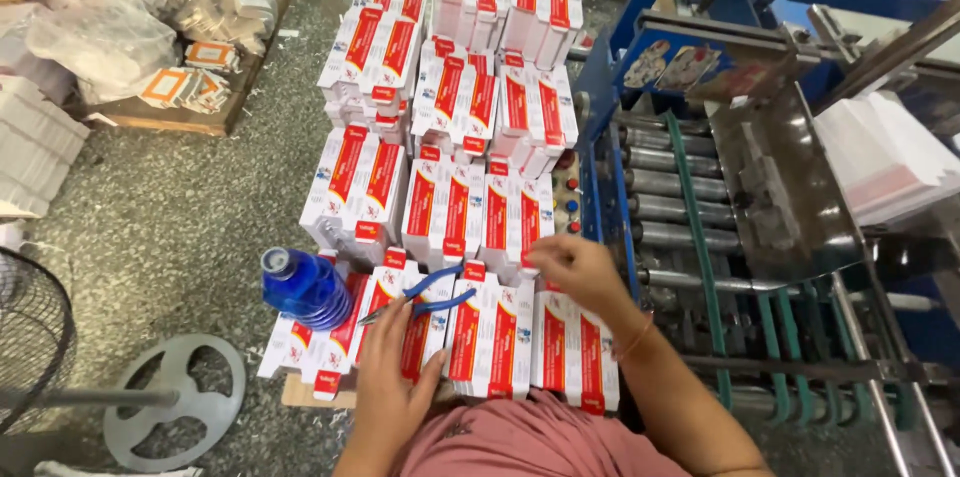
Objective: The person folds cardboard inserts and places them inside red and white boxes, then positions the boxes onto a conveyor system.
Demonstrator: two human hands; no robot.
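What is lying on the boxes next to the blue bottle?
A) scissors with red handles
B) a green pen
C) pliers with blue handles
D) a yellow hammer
C: a pair of pliers with blue handles lies on the red-and-white boxes, just right of the blue bottle.

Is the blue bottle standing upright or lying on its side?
Lying on its side: the blue bottle rests lengthwise across the stacked red-and-white cartons, beside the blue-handled pliers and the left hand.
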